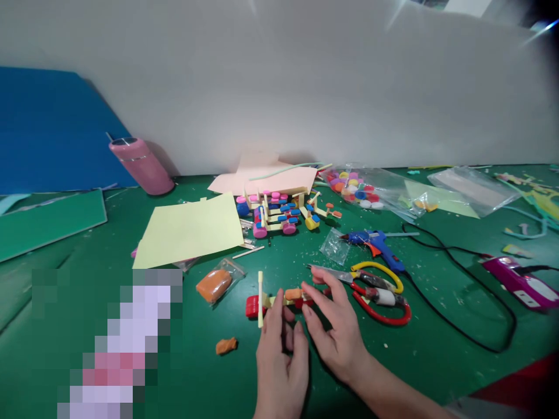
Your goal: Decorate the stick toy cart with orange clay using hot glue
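A small toy vehicle stands on the green table in front of me, with red wheels (254,306), a pale yellow upright stick (261,298) and an orange clay piece (293,294) on top. My left hand (282,361) is at its near side, fingertips against the frame below the orange piece. My right hand (338,326) has its index finger and thumb around the right end, by the red wheel there. The fingers partly hide the toy's middle and right side. To the left lie a loose orange clay lump (226,346) and a bagged orange clay block (215,286).
Scissors (379,291) with red and yellow handles lie right of my hands, beyond them a blue glue gun (378,245) with a black cord. Several finished toy vehicles (279,215) stand behind. Yellow paper (192,227), a pink bottle (144,166) and bagged caps (356,189) are around.
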Action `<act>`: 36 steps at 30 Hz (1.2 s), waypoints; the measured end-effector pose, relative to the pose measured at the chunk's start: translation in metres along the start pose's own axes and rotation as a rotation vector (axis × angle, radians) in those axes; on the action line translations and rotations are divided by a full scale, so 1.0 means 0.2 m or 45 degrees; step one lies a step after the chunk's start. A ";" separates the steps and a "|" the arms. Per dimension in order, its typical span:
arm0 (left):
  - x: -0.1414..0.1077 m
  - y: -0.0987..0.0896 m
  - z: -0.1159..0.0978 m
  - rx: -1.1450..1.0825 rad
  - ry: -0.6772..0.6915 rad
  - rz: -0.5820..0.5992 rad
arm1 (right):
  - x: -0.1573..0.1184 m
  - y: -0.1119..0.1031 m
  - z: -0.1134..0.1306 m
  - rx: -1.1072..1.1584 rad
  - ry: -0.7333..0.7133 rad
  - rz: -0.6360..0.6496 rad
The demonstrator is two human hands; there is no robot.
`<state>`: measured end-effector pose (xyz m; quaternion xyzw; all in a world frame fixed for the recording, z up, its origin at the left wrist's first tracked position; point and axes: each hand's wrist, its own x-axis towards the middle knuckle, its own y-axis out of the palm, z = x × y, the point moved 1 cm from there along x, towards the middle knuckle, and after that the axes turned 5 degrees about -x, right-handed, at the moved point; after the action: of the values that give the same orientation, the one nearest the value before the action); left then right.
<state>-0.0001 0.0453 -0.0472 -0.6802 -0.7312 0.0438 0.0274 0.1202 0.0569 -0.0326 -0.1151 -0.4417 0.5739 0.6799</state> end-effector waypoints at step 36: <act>-0.01 0.00 -0.02 -0.121 -0.067 -0.045 | 0.03 -0.01 -0.01 0.240 0.234 -0.244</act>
<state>0.0010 0.0436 -0.0429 -0.6662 -0.7449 0.0265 -0.0236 0.1217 0.0615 -0.0301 -0.0603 -0.3308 0.5323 0.7769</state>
